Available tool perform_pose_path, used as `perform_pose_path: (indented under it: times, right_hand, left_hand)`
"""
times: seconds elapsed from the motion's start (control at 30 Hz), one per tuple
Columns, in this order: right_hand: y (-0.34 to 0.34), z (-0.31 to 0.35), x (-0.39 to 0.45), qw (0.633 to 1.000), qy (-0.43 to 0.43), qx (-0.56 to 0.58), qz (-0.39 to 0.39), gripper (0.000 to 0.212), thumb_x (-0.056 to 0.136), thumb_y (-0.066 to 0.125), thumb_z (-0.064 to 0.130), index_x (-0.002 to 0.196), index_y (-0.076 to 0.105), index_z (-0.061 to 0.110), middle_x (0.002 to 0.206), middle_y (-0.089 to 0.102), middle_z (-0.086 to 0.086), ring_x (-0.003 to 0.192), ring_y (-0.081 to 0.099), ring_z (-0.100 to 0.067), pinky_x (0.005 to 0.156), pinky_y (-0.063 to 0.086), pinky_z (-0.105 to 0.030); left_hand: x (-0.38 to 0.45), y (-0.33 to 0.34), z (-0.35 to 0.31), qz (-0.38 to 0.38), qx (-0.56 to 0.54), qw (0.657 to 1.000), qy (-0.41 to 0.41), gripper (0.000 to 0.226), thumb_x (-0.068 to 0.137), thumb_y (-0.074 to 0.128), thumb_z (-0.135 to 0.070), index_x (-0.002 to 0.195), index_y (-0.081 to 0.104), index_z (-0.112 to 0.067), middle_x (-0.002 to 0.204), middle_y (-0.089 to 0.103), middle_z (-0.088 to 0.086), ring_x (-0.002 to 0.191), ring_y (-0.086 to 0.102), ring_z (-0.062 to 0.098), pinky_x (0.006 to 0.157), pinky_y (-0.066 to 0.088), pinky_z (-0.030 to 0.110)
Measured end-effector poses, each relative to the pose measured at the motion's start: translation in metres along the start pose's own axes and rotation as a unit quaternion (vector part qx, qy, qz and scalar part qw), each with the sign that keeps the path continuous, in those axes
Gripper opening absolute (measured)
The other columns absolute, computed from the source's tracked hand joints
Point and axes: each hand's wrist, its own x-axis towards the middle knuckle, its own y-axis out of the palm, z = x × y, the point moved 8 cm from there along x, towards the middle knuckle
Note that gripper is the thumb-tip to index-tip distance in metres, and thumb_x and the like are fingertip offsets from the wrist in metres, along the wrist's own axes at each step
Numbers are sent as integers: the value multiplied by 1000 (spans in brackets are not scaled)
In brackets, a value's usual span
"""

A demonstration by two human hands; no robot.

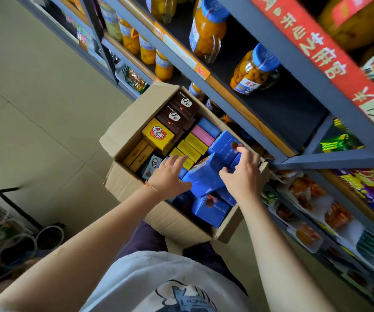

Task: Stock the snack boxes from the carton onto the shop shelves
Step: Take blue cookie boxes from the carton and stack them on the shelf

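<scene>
An open brown carton (125,188) stands on the floor beside the shelves, packed with yellow, dark brown, pink and blue snack boxes. A blue snack box (205,176) lies tilted on top of the others at the carton's near right. My left hand (170,176) lies against its left end with fingers spread and the thumb along its near edge. My right hand (244,172) holds its right end, thumb on the box's top, fingers reaching over a second blue box (224,144) behind it. A yellow box (157,135) sits raised near the carton's middle.
Grey metal shelves (316,158) run along the right, holding jars of yellow fruit (207,30) with blue lids above and packaged snacks (336,217) below. A red banner (321,52) runs along an upper shelf edge. Pale tiled floor (35,109) spreads to the left. Wire baskets (12,233) stand at lower left.
</scene>
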Motion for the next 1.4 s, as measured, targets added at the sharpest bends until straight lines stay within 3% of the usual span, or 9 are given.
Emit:
perform_pose_path:
  times: [0.13,0.33,0.5,0.67,0.93,1.13,1.27,1.33,1.4]
  right_hand:
    - [-1,-28,0,996,24,-15,82,55,84,72,27,133,49,17,138,42,-8,119,48,-25,83,36,-30]
    - [52,-53,-14,973,27,95,209,51,89,70,25,135,50,14,138,46,-7,130,45,-24,108,39,-40]
    - [67,-80,-22,977,29,83,196,41,92,64,21,131,54,12,135,44,-9,125,46,-26,101,39,-34]
    - [71,-102,-32,986,-37,-11,165,56,90,64,16,142,46,13,145,36,-6,129,40,-27,100,41,-36]
    - [72,-107,-33,983,-84,-79,145,63,92,63,19,149,38,18,154,30,-3,140,28,-24,106,36,-41]
    - [67,-106,-31,982,-73,-36,169,59,92,63,20,147,41,18,153,32,-3,137,36,-24,107,37,-40]
    - [29,-97,-22,979,16,165,115,41,95,62,21,135,53,13,131,48,-4,109,54,-16,92,44,-24]
    - [-2,-84,-24,950,61,292,96,28,98,58,24,125,58,15,118,55,0,93,57,-4,75,43,-7]
    - [-32,-69,-28,903,90,411,92,14,99,55,35,108,63,27,108,65,4,87,60,1,70,49,-10]
  left_hand:
    - [9,8,-40,1,-14,1000,10,87,87,68,-36,157,17,-23,160,22,8,145,25,30,113,36,46]
    - [27,48,-31,20,-49,994,-100,83,89,67,-30,156,20,-18,155,32,12,139,38,32,107,40,51]
    - [35,66,-29,-50,-4,994,-94,72,88,69,-29,150,34,-18,144,42,12,131,41,34,102,44,48]
    - [43,82,-37,-94,101,987,-86,78,84,72,-39,147,32,-19,131,43,12,124,42,34,85,48,47]
    - [54,75,-51,-114,183,973,-88,94,73,83,-41,145,29,-13,126,46,13,115,45,32,80,45,41]
    - [34,42,-54,-161,57,982,-78,94,67,82,-44,145,35,-17,124,50,13,118,44,33,87,44,43]
    - [2,-6,-60,-201,-118,971,-48,87,60,72,-58,135,44,-25,123,51,3,116,44,24,96,41,41]
    - [-8,-30,-72,-167,-245,954,-32,89,49,62,-62,129,49,-26,117,52,-2,109,49,17,90,42,33]
    - [-18,-53,-98,-113,-326,939,0,87,45,62,-60,124,53,-26,110,57,-3,104,58,17,88,48,33]
